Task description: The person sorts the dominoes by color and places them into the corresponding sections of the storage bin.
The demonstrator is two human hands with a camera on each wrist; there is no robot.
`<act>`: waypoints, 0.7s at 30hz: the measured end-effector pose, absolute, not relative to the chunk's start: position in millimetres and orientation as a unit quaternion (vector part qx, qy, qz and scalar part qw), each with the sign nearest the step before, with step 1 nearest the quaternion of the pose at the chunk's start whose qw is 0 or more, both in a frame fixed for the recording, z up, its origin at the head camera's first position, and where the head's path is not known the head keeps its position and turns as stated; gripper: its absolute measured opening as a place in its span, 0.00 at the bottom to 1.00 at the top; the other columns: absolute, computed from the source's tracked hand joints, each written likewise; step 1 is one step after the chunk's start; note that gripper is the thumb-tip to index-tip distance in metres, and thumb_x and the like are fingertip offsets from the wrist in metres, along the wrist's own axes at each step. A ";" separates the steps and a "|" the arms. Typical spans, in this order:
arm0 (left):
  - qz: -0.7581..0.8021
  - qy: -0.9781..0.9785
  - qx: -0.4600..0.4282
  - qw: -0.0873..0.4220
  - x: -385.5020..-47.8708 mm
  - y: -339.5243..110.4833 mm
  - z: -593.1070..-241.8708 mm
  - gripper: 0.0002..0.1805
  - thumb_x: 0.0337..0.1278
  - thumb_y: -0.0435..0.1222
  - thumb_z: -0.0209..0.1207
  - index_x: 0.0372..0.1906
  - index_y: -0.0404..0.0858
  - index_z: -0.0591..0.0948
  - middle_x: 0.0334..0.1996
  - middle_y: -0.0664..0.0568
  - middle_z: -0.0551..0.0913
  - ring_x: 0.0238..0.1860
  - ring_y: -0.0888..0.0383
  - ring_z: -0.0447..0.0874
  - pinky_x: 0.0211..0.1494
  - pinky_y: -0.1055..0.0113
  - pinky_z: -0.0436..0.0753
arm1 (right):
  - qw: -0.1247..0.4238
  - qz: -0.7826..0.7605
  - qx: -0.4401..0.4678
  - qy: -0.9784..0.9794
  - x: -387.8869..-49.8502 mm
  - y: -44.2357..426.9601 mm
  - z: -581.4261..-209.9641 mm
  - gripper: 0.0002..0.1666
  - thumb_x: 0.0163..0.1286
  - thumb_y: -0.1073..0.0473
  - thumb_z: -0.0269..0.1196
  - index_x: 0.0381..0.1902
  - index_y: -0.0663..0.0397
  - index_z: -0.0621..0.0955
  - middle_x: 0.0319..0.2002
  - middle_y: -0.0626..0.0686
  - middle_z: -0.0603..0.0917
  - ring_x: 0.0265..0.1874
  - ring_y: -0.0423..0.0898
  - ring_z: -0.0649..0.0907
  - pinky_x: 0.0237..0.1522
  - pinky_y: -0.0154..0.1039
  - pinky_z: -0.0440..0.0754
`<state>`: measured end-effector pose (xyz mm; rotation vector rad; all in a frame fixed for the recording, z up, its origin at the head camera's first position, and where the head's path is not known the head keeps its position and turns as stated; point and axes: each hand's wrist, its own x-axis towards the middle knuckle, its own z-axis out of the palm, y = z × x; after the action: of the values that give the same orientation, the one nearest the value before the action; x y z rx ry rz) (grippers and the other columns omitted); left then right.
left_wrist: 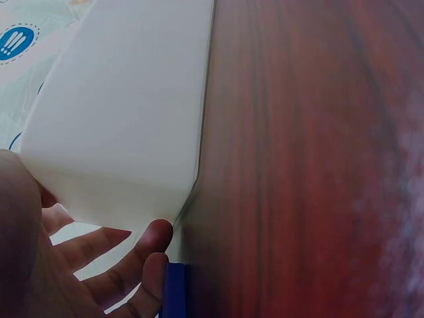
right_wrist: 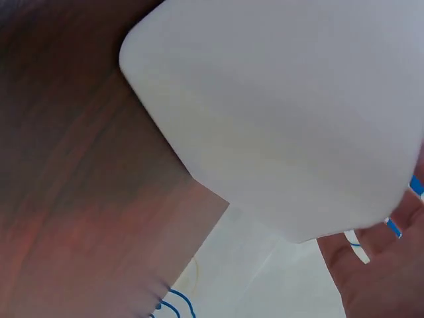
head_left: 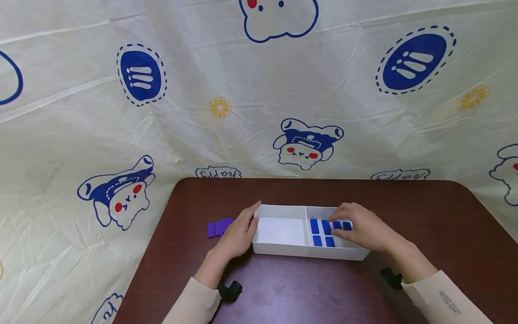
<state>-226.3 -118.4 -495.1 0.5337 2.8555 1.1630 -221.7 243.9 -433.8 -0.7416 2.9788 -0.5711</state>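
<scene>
A white two-compartment tray point(head_left: 281, 249) lies on the table. My left hand point(head_left: 238, 234) rests against its left end wall, and in the left wrist view the fingers point(left_wrist: 119, 271) lie loosely along that end. Over the right compartment, my right hand point(head_left: 366, 227) reaches in with thumb and fingertips at the top and bottom edges of a small blue tile point(head_left: 325, 227), seemingly pinching it. Several more blue tiles point(head_left: 317, 241) lie in two rows there. The right wrist view shows mostly the tray's outside point(right_wrist: 278, 119), which hides the fingertips.
Several purple-blue tiles point(head_left: 217, 228) lie in a row on the brown table point(head_left: 299, 288), left of the tray beside my left hand. A printed sheet point(head_left: 182, 135) hangs behind the table. Dark straps point(head_left: 230, 291) sit at both wrists.
</scene>
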 end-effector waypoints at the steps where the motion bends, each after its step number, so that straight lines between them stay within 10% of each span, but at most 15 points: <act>1: 0.372 0.912 0.169 0.007 -226.1 -118.3 -495.4 0.29 0.83 0.45 0.43 0.82 0.57 0.59 0.79 0.54 0.65 0.79 0.51 0.65 0.78 0.46 0.69 | -0.001 -0.193 -0.233 0.953 -220.9 244.8 -434.4 0.15 0.64 0.54 0.74 0.49 0.46 0.90 0.49 0.47 0.86 0.53 0.51 0.81 0.57 0.59 0.83; 21: 0.374 0.911 0.175 0.002 -226.2 -120.5 -496.4 0.29 0.84 0.45 0.43 0.82 0.52 0.60 0.79 0.53 0.66 0.79 0.51 0.65 0.77 0.45 0.69 | -0.065 -0.351 -0.125 0.926 -198.5 276.2 -458.9 0.26 0.72 0.54 0.69 0.64 0.56 0.81 0.71 0.67 0.67 0.69 0.71 0.62 0.55 0.79 0.67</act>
<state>-226.2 -120.5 -496.4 0.5482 2.8574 1.1735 -198.5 276.2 -458.9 -0.4099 3.0352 -1.1498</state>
